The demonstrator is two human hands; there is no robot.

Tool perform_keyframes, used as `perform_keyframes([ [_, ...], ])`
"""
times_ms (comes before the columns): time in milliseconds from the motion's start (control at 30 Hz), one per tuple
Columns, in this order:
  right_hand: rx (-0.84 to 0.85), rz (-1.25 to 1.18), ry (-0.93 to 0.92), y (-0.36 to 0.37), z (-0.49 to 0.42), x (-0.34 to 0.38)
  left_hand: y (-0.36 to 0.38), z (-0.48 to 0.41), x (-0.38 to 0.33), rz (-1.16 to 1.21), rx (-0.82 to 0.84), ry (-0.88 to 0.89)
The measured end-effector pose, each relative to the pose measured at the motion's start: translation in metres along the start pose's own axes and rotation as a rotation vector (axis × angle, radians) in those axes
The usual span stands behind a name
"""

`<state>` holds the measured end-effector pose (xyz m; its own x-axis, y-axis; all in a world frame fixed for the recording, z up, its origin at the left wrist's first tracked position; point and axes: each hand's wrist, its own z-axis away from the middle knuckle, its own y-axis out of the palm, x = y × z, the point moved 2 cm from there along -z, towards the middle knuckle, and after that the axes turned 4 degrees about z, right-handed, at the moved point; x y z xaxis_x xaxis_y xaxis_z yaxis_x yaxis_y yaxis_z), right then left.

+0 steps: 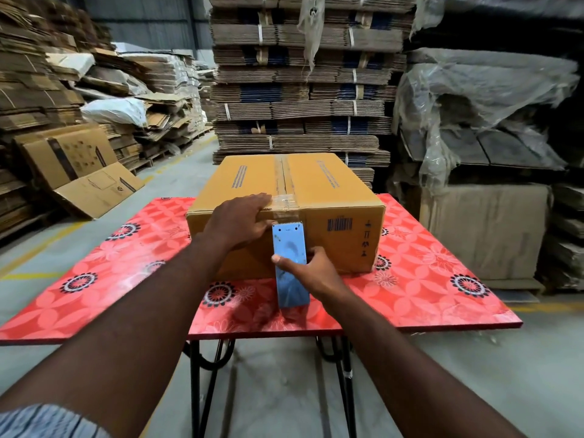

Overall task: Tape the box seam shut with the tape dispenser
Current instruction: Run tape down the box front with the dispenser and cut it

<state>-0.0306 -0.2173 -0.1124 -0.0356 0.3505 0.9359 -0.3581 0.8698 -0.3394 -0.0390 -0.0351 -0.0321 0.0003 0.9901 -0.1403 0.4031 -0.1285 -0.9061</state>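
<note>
A closed brown cardboard box (pixel 328 197) stands on a red flowered table (pixel 426 279). Its centre seam (pixel 282 177) runs away from me, with tape lying along it. Clear tape (pixel 284 205) crosses the near top edge and folds down onto the front face. My left hand (pixel 240 221) lies flat on that near edge, pressing beside the tape. My right hand (pixel 311 271) grips a light blue tape dispenser (pixel 290 263), held upright against the box's front face with its toothed blade at the tape's lower end.
A tall pallet stack of flattened cartons (pixel 303 80) rises right behind the table. Loose cardboard piles (pixel 72 99) fill the left side, plastic-wrapped stacks (pixel 486 115) the right. The table's black metal legs (pixel 202 374) stand on grey concrete floor with yellow lines.
</note>
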Motion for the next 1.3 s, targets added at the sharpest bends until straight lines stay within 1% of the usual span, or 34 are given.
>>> perform_keyframes([
  [100, -0.067, -0.022, -0.022, 0.011, 0.004, 0.001, -0.002, 0.001, -0.003, -0.002, -0.018, -0.001],
  [200, -0.100, -0.048, -0.075, 0.017, 0.008, 0.003, -0.002, 0.003, -0.005, 0.002, -0.029, -0.006],
  [333, -0.171, -0.024, -0.129, 0.022, 0.006, 0.002, -0.001, 0.005, -0.004, 0.000, -0.040, -0.021],
  [600, -0.186, 0.031, -0.102, 0.019, 0.012, 0.003, 0.000, 0.006, -0.004, -0.021, -0.028, -0.041],
  [800, -0.202, 0.083, -0.040, 0.023, 0.022, -0.004, 0.000, 0.008, -0.009, -0.007, -0.052, -0.054],
  [1067, -0.147, 0.089, 0.036, 0.018, 0.026, 0.002, -0.003, 0.008, -0.010, 0.004, -0.034, -0.047],
  [1167, -0.097, 0.059, 0.083, 0.018, 0.026, 0.002, -0.004, 0.008, -0.009, 0.015, -0.026, -0.061],
  [1300, 0.018, -0.005, 0.130, 0.011, 0.025, 0.005, -0.003, 0.009, -0.010, 0.015, -0.032, -0.060],
])
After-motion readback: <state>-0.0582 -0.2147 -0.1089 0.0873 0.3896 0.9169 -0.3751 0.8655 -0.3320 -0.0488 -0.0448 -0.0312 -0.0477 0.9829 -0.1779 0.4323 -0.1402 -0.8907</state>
